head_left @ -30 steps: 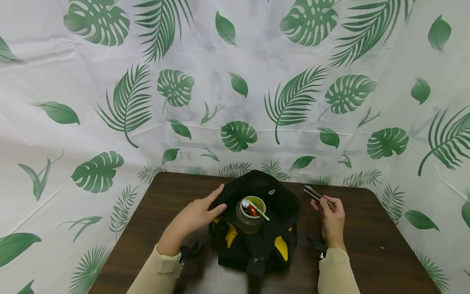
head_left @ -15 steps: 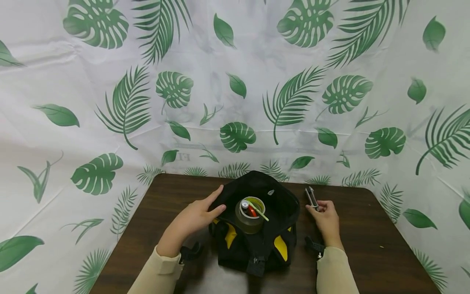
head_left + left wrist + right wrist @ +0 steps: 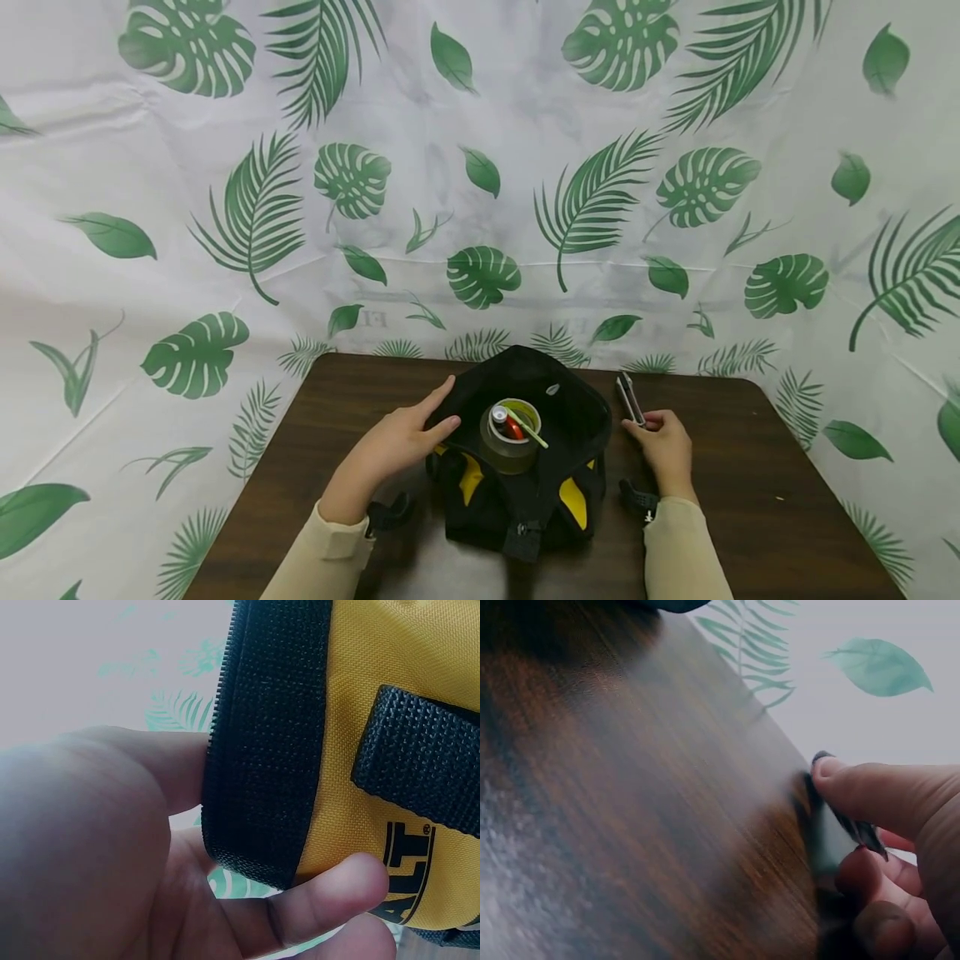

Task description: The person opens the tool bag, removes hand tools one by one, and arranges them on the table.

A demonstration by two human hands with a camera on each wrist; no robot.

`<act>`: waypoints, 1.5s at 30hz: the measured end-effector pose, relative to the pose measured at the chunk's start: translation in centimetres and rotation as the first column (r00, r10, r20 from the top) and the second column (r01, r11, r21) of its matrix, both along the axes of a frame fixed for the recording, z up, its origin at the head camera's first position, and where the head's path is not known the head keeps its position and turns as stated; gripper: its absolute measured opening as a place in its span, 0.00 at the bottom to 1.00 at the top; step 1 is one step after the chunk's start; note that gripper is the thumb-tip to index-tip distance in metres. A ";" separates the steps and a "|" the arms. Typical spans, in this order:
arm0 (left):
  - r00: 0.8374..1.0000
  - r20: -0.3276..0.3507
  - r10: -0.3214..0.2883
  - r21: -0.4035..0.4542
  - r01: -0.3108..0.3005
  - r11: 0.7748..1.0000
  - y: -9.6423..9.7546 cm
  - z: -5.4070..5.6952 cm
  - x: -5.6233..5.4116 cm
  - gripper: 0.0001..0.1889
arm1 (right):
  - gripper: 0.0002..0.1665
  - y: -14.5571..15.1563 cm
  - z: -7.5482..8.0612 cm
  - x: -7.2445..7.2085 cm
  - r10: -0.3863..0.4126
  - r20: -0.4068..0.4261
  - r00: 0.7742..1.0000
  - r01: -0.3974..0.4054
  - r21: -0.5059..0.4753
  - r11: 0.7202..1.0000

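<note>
A black and yellow tool bag [image 3: 517, 517] stands with its top open at the middle of the table. My left hand [image 3: 390, 450] holds the bag's left rim, with its zipped edge between thumb and fingers in the left wrist view. In the bag's mouth sits a tape roll [image 3: 508, 457]; a silver-topped item [image 3: 499, 414], a red item [image 3: 514, 429] and a pale green stick [image 3: 531, 428] stand in its ring. Right of the bag, my right hand [image 3: 666, 450] pinches a slim silver-and-black tool [image 3: 629, 398], of unclear kind, pointing toward the back edge.
The dark wooden table [image 3: 750, 467] ends at a white leaf-print curtain [image 3: 420, 275] behind. A buckled strap [image 3: 523, 537] hangs down the bag's front. A tiny pale speck [image 3: 780, 498] lies at the right of the table.
My right hand has turned and lowered slightly, swinging the slim tool from a slant to nearly upright in the head view. My left hand and the bag have stayed put.
</note>
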State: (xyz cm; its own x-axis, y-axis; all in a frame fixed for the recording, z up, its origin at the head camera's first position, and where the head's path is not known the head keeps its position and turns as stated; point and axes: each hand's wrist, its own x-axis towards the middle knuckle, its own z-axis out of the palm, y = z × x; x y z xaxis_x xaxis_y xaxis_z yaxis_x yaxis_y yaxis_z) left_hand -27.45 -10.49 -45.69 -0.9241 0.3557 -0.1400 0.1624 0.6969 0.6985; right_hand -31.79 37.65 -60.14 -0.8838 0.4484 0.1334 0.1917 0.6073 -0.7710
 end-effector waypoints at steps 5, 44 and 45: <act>1.000 0.001 0.005 0.003 -0.005 1.000 -0.1 -0.1 0.0 0.39 | 0.32 -0.1 0.3 -0.2 0.035 0.032 0.999 -0.034 -0.006 0.999; 1.000 0.011 0.001 0.001 -0.001 1.000 0.0 0.0 -0.1 0.39 | 0.14 -1.3 7.1 0.7 0.021 -0.730 0.683 -0.725 -0.675 0.132; 1.000 0.012 0.002 0.003 -0.002 1.000 0.0 0.0 -0.1 0.39 | 0.14 -1.6 8.1 1.0 0.035 -0.750 0.660 -0.746 -0.650 0.141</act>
